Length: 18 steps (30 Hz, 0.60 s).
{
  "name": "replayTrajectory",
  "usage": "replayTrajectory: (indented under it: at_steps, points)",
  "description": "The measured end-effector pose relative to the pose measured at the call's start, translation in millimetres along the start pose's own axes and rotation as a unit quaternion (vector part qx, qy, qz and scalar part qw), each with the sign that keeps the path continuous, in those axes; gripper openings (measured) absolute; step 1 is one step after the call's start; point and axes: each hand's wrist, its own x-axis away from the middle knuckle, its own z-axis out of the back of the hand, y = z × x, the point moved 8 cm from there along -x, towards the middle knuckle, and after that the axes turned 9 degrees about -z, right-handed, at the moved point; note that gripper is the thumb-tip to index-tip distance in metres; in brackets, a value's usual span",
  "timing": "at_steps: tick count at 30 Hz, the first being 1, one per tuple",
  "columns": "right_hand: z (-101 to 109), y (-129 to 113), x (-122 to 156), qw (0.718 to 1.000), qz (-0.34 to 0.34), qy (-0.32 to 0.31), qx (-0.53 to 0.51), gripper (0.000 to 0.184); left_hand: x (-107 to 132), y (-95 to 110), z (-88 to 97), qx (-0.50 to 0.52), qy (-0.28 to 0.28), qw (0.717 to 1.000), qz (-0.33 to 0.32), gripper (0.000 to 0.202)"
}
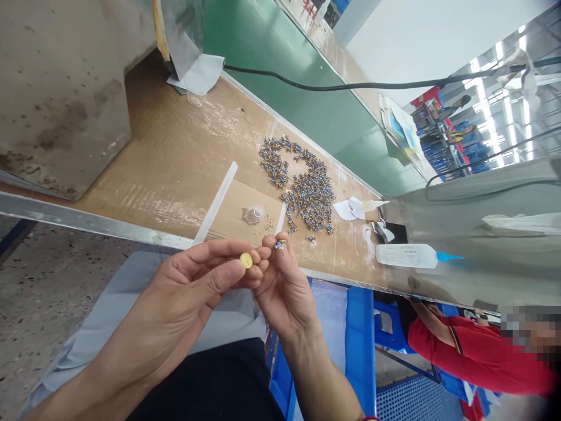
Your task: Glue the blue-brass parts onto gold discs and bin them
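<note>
My left hand [197,280] pinches a small round yellow disc [246,260] between thumb and fingers. Close beside it, my right hand [284,286] holds a small blue and gold metal piece [279,244] between thumb and forefinger. The fingertips of both hands meet in front of the bench edge. Beyond them lies a spread pile of similar small blue and gold pieces [309,193]. A small clear round dish [253,215] with tiny bits in and around it sits on a taped cardboard sheet [232,202].
A white bottle with a blue tip [407,256] lies at the right, near a smaller nozzle bottle [372,205] on white paper. A large stained metal housing [65,93] stands at the left. Blue trays [359,351] are below the bench. A person in red [477,351] sits at the right.
</note>
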Motion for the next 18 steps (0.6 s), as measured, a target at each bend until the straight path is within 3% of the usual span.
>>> replayTrajectory:
  at_steps: [4, 8, 10, 12, 15, 18]
  points:
    - [-5.5, -0.4, 2.4, 0.998, -0.015, 0.013, -0.053, 0.032, 1.2, 2.0, -2.7, 0.015, 0.009, 1.0, 0.008, 0.021]
    - [-10.0, -3.5, 3.1, 0.999, -0.005, 0.014, -0.041, 0.029, -0.1, 4.0, -6.1, 0.034, 0.0, 0.999, 0.003, 0.017]
    - [-12.3, -11.7, 4.4, 0.999, 0.037, 0.009, 0.016, 0.024, -1.9, 2.2, -5.1, 0.043, -0.002, 0.999, 0.005, 0.016]
    - [-17.7, -28.0, 10.2, 0.985, 0.126, 0.003, 0.115, 0.016, -3.8, -0.6, -2.5, 0.053, -0.002, 0.999, 0.006, 0.016]
    - [-32.9, -54.1, 28.3, 0.91, 0.282, 0.007, 0.304, 0.008, -5.3, -3.3, 0.9, 0.068, -0.01, 0.998, 0.002, 0.019]
    - [-48.2, -66.5, 43.3, 0.816, 0.367, 0.021, 0.446, 0.019, -4.8, -3.2, 2.4, 0.067, -0.014, 0.998, -0.006, 0.022]
